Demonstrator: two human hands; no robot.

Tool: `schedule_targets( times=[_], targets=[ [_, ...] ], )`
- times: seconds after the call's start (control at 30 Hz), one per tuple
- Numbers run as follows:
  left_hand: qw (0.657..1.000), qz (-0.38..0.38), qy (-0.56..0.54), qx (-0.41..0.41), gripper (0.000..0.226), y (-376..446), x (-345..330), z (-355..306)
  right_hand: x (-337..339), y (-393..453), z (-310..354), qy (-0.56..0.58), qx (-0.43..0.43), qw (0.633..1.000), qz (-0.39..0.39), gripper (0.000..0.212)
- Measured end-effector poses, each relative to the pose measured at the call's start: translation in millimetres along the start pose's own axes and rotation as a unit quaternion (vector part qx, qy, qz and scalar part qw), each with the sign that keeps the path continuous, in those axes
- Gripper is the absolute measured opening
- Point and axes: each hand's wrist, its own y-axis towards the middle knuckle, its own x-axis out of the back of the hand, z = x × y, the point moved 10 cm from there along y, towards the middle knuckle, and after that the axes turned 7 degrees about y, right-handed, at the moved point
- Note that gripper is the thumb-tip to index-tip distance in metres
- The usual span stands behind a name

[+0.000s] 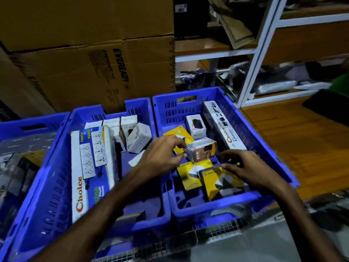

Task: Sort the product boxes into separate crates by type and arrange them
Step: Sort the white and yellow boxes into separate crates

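Note:
Three blue crates stand side by side. In the right crate, my left hand pinches a small white 65W charger box, held tilted above yellow flat packs. My right hand grips the top edge of a yellow-and-black pack at the crate's front. A long white Choice box leans along the right wall, with a small white box behind. The middle crate holds long Choice power-strip boxes and several small white boxes.
The left crate holds dark wrapped items. Large cardboard cartons are stacked behind the crates. White metal shelving with bagged goods stands at the right, over a wooden floor. A wire mesh edge runs in front of the crates.

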Motion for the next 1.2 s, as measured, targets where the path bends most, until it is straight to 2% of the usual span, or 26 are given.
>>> schedule_targets(
  times=[0.17, 0.33, 0.5, 0.6, 0.67, 0.77, 0.87, 0.97, 1.03, 1.13, 1.17, 1.2],
  targets=[
    [0.994, 0.081, 0.068, -0.018, 0.033, 46.0, -27.7, -6.2, 7.9, 19.0, -5.3, -0.033, -0.002, 0.999, 0.016, 0.033],
    [0.987, 0.144, 0.063, 0.016, 0.044, 128.6, -65.1, 24.2, -18.5, 61.5, 11.6, -0.055, 0.007, 0.996, 0.067, 0.036],
    [0.976, 0.184, 0.071, 0.098, 0.077, 191.3, -110.1, 75.4, -38.1, 96.1, 19.9, -0.146, 0.019, 0.988, 0.048, 0.057],
    [0.965, 0.207, 0.08, 0.14, 0.079, 218.5, -138.1, 97.6, -59.9, 104.6, 15.5, -0.212, 0.021, 0.974, 0.083, 0.073],
    [0.954, 0.235, 0.082, 0.17, 0.095, 225.9, -155.1, 103.3, -73.9, 109.6, 8.2, -0.258, 0.018, 0.959, 0.114, 0.087],
    [0.944, 0.264, 0.146, 0.134, 0.121, 225.2, -174.7, 94.3, -87.9, 114.5, -6.8, -0.327, 0.015, 0.933, 0.15, 0.107],
    [0.945, 0.239, 0.196, 0.104, 0.127, 228.9, -184.5, 92.1, -92.4, 121.4, -17.4, -0.356, 0.009, 0.922, 0.151, 0.107],
    [0.944, 0.231, 0.212, 0.104, 0.128, 232.7, -183.9, 92.7, -91.1, 129.6, -15.5, -0.373, 0.022, 0.92, 0.119, 0.09],
    [0.939, 0.234, 0.233, 0.095, 0.122, 234.3, -181.9, 89.8, -93.2, 133.1, -15.6, -0.387, 0.028, 0.914, 0.122, 0.091],
    [0.952, 0.203, 0.198, 0.112, 0.079, 240.6, -180.3, 91.5, -99.1, 135.6, -23.0, -0.39, 0.018, 0.908, 0.153, 0.101],
    [0.955, 0.201, 0.186, 0.118, 0.071, 241.1, -180.2, 92.8, -99.6, 135.8, -23.6, -0.379, 0.014, 0.911, 0.159, 0.1],
    [0.957, 0.204, 0.168, 0.123, 0.075, 240.3, -178.7, 92.6, -99.0, 136.4, -22.5, -0.365, 0.014, 0.917, 0.161, 0.095]
  ],
)
